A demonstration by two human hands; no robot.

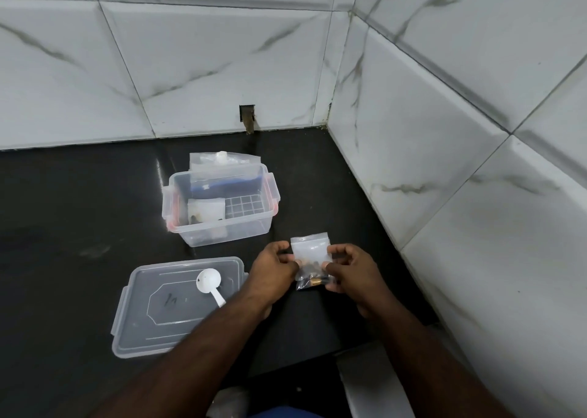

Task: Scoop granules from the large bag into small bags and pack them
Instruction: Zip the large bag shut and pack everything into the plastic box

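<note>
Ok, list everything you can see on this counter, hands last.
Small bag: one, clear, dark granules at the bottom, held above the counter between both hands.
Container: one, clear plastic, open, at the back of the counter.
Bags in container: at least one small, plus larger clear ones standing at its far end.
Lid: one, clear, flat on the counter at front left.
Scoop: one, white, lying on the lid.
Counter: one, black.
Wall tiles: white, marbled.
Left hand: pinching the bag's left edge.
Right hand: pinching its right edge.

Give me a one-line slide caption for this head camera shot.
Both hands, left hand and right hand, hold a small bag of dark granules above the black counter.
</note>
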